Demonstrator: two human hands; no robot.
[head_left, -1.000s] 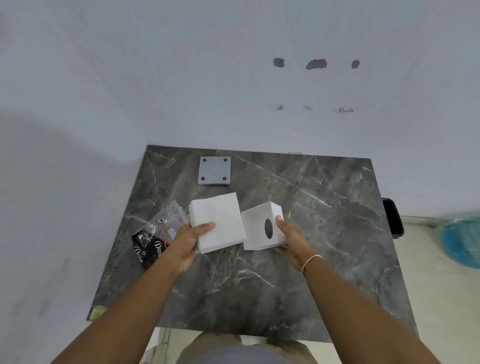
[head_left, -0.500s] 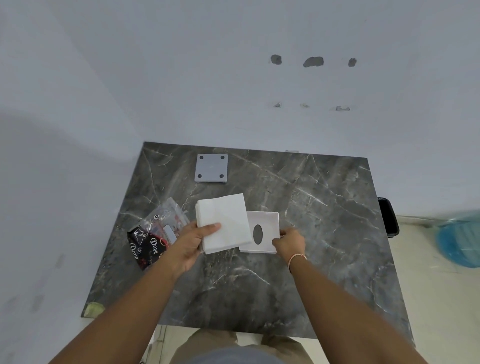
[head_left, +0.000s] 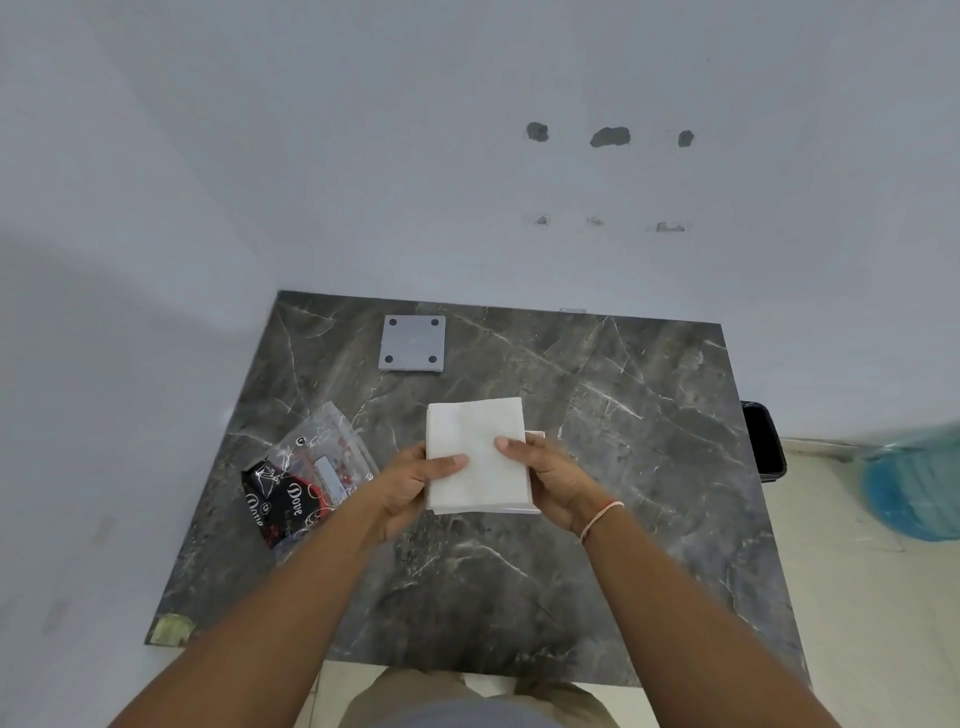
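A white stack of tissues (head_left: 475, 452) is held flat over the middle of the dark marble table (head_left: 623, 441). My left hand (head_left: 410, 486) grips its left edge, thumb on top. My right hand (head_left: 553, 475) grips its right edge, thumb on top as well. The white tissue box lies under the stack and is almost hidden; only a thin strip of the box (head_left: 535, 434) shows at the right and along the bottom edge.
A grey square plate (head_left: 413, 343) with four dark dots lies at the table's back. A clear and black wrapper (head_left: 306, 478) printed "Dove" sits left of my hands. A black bin (head_left: 763, 441) stands by the table's right edge, a blue object (head_left: 914, 488) beyond it on the floor.
The box was laid flat on the table. My left hand carried the tissue stack rightward over the box, and my right hand left the box and now holds the stack's right edge.
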